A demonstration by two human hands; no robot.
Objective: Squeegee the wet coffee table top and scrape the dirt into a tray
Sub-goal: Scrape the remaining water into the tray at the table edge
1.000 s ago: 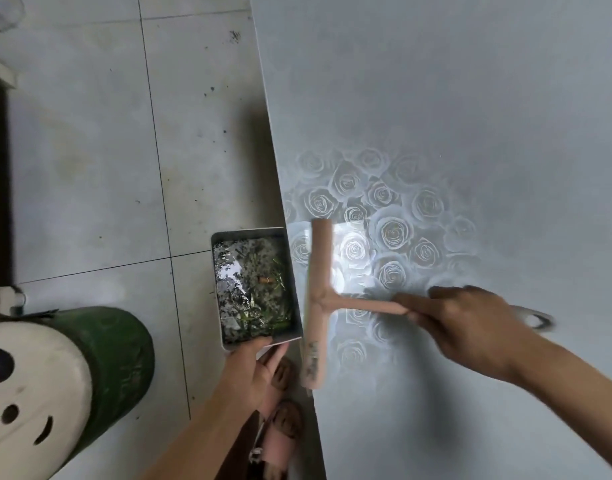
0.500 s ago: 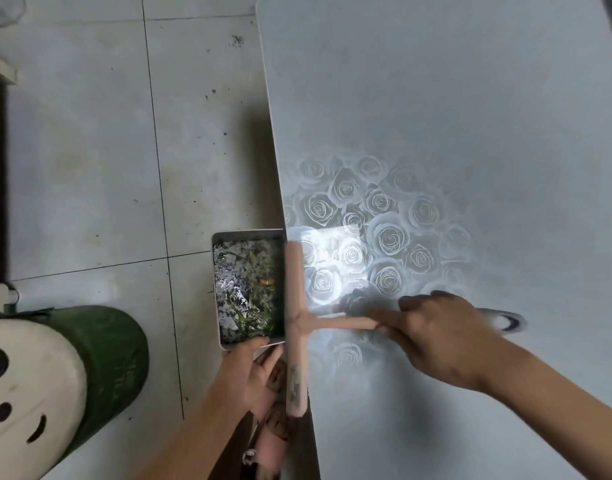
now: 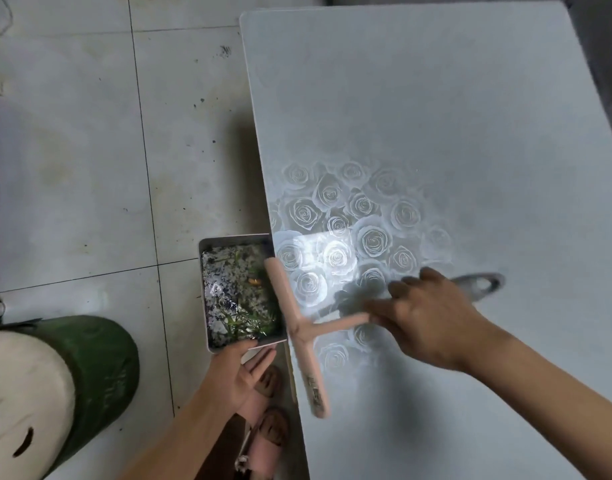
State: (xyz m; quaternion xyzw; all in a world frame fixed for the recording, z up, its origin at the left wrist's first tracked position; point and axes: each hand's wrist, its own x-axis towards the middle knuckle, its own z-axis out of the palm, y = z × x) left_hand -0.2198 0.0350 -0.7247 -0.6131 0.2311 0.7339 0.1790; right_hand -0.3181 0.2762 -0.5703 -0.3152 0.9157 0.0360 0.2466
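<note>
A pale coffee table top (image 3: 436,116) with a white rose pattern fills the right side. My right hand (image 3: 432,320) grips the handle of a pink squeegee (image 3: 297,334). Its blade lies along the table's left edge, the upper end reaching over the tray. My left hand (image 3: 238,375) holds a metal tray (image 3: 203,292) by its near rim, pressed against the table edge. Wet dirt, green scraps and an orange bit lie in the tray. The handle's grey end with a hanging hole (image 3: 484,284) sticks out beyond my right hand.
A green bin with a white panda-face lid (image 3: 48,393) stands on the tiled floor at lower left. My feet in pink sandals (image 3: 266,434) show below the tray. Dark specks dot the floor tiles (image 3: 193,133) left of the table.
The squeegee blade has slid left across the wet roses to the table's edge and now overlaps the tray. The view has shifted and more of the table's far end shows.
</note>
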